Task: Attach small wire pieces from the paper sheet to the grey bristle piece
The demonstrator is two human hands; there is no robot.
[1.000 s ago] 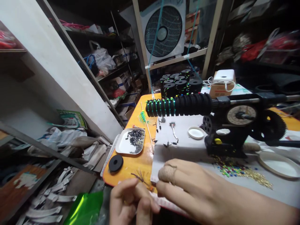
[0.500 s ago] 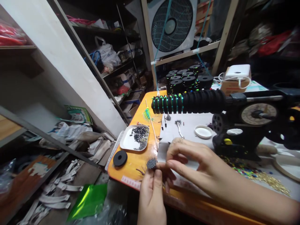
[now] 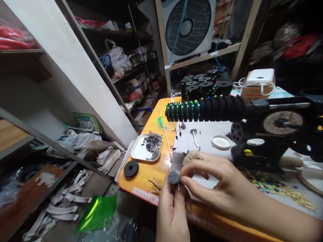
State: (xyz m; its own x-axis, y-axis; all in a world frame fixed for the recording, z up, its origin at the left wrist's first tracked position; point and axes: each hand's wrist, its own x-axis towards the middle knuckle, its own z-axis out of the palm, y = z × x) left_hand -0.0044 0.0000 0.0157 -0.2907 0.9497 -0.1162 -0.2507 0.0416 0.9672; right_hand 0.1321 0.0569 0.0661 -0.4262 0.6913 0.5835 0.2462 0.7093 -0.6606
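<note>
My left hand (image 3: 173, 211) rises from the bottom edge and pinches a small grey bundle of thin pins (image 3: 173, 177) at its top. My right hand (image 3: 217, 181) reaches in from the right, its thumb and forefinger closed on a thin pin at the bundle's right side. Both hands hover above the front edge of the orange table (image 3: 146, 174). Behind them a black winding machine (image 3: 264, 134) carries a row of black spools (image 3: 205, 109), some wound with green line.
A white tray of small black parts (image 3: 147, 148) and a black disc (image 3: 131, 168) lie left of the hands. A white lid (image 3: 221, 141), coloured beads (image 3: 264, 185), stacked black spools (image 3: 204, 85) and a fan (image 3: 188, 27) stand behind. Cluttered shelves fill the left.
Both hands rose from the table's front edge and came together. The grey pin bundle now shows at my left fingertips, with my right fingers pinching at it. The view shifted slightly left.
</note>
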